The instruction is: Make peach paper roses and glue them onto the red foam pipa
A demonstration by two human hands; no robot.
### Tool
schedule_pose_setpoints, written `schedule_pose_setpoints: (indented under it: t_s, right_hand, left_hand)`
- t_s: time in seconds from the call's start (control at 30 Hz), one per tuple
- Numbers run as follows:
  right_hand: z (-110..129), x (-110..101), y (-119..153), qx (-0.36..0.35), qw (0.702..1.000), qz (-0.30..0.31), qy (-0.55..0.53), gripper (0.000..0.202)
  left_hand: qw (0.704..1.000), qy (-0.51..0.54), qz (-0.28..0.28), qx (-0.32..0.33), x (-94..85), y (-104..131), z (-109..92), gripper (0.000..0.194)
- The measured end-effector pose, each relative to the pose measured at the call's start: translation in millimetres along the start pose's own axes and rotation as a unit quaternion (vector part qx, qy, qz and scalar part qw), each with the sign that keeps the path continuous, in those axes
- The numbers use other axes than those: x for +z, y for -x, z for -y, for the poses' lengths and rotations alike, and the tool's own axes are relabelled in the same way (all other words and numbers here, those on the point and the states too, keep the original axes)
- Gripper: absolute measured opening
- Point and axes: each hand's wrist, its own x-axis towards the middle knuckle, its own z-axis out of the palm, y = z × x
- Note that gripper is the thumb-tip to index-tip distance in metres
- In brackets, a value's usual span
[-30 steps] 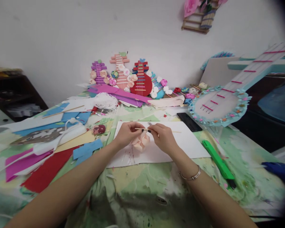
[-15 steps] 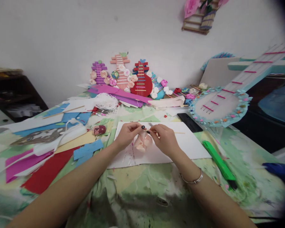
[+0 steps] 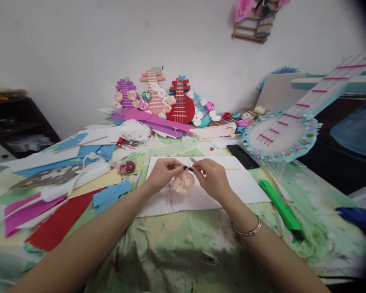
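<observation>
A pale peach paper flower [image 3: 182,185] hangs with its petals downward over a white sheet [image 3: 238,187]. My left hand [image 3: 164,173] pinches the flower at its top end, thumb and fingers closed. My right hand [image 3: 212,175] is closed too, its fingertips meeting the left ones at the same gathered end of the flower. Something thin and grey, perhaps scissors tips, shows behind the right fingers. A thin stick [image 3: 232,169] lies on the sheet just beyond my right hand.
A green utility knife [image 3: 280,207] and a black phone [image 3: 242,156] lie on the right. Coloured paper strips, with a red one [image 3: 59,221], and a white glue gun [image 3: 90,173] cover the left. Small decorated lutes, one red [image 3: 180,110], lean at the wall; a large one [image 3: 280,130] stands right.
My fingertips have drawn closer together at the flower's top. The flower has turned slightly, and the whole view has shifted a little.
</observation>
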Motion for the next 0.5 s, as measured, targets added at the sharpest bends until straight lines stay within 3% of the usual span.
schedule_pose_setpoints:
  t_s: [0.3,0.5]
  right_hand:
    - [-2.1,-0.4,0.2,0.004,0.999,0.031,-0.002,0.015]
    - [-3.1,-1.2,0.3,-0.004,0.999,0.033,0.027,0.017]
  left_hand:
    - [1.000,-0.005,0.015,0.010,-1.3,-0.2,2.4,0.026]
    - [0.997,-0.065,0.026,0.040,-2.5,1.0,-1.6,0.023]
